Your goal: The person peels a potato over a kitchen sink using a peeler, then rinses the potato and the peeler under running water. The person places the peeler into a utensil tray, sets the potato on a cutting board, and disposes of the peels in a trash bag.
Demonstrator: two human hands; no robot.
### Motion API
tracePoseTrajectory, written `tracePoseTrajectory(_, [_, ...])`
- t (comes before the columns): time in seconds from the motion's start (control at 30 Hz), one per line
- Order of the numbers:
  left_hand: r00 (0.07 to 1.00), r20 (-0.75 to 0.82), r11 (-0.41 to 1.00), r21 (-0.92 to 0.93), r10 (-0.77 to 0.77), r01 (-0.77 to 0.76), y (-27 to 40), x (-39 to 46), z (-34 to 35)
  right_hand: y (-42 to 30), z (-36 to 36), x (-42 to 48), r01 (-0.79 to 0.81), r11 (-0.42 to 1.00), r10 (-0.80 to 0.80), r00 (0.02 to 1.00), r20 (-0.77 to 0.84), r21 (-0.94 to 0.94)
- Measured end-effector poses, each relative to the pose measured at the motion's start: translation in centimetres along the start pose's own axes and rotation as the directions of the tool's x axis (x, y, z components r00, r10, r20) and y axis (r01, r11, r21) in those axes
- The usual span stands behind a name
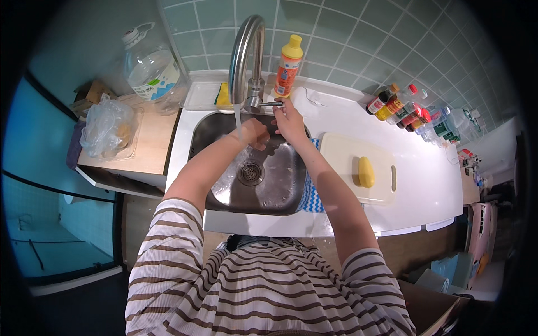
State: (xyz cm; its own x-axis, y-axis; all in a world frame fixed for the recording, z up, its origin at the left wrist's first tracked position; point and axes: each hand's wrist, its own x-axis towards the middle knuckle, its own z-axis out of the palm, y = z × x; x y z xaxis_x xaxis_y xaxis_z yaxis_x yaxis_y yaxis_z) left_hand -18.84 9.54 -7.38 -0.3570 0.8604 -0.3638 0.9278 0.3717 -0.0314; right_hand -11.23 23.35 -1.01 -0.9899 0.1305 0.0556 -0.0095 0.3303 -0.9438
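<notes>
Water runs from the curved metal faucet point(238, 59) onto my left wrist. Over the stainless steel sink point(277, 189), my left hand point(255, 133) is blurred, its fingers curled; whether it holds anything cannot be told. My right hand point(288, 119) has its thumb and fingers on the faucet's lever handle point(272, 103). To the right of the sink, a yellow oval object point(366, 172), perhaps a peeled potato or a mango, lies on a cream cutting board point(336, 155). A blue-and-white patterned cloth point(312, 193) lies partly under the board's left edge.
Behind the faucet stand a yellow-capped orange bottle point(288, 67) and a yellow sponge point(223, 95) beside a clear tray point(201, 96). Several condiment bottles point(391, 105) line the back wall at right. At left are a large plastic water jug point(153, 75) and a plastic bag point(110, 128).
</notes>
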Motion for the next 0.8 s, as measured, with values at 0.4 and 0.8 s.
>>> tracePoseTrajectory(0.4, [0.798, 0.110, -0.109, -0.992, -0.593, 0.055, 6.0, -5.8, 3.9, 2.3, 4.7, -3.7, -0.601, 0.299, 0.429, 0.779, 0.458, 0.741])
tracePoseTrajectory(0.8, [0.783, 0.293, -0.814, 0.031, -0.548, -0.581, 7.1, -5.4, 2.8, -5.4, 8.3, -2.3, -0.587, 0.663, 0.358, 0.794, 0.491, 0.465])
